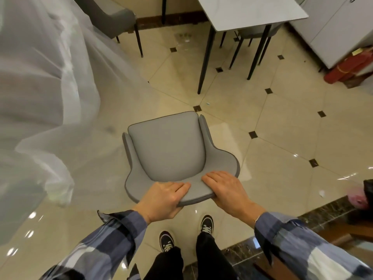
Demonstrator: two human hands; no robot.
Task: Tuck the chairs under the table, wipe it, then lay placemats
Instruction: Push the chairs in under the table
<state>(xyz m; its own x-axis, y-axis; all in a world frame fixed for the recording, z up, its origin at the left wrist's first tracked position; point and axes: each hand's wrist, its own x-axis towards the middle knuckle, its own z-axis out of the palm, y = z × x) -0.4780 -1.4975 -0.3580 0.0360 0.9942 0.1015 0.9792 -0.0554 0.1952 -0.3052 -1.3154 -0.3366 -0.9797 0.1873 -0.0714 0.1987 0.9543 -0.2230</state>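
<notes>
A grey padded chair [167, 146] stands on the tiled floor right in front of me, its seat facing the white table [248, 11] at the top right. My left hand [163, 199] grips the top edge of the chair's backrest. My right hand [224, 188] grips the same edge beside it. A second grey chair [113, 17] stands at the top left, away from the table. A third grey chair [254, 33] sits tucked under the table's near end. The table has black legs.
A sheer white curtain [44, 87] hangs along the left side. White cabinets [339, 31] stand at the top right with a red box [347, 71] on the floor beside them. A dark marble strip [323, 211] borders the floor at the lower right.
</notes>
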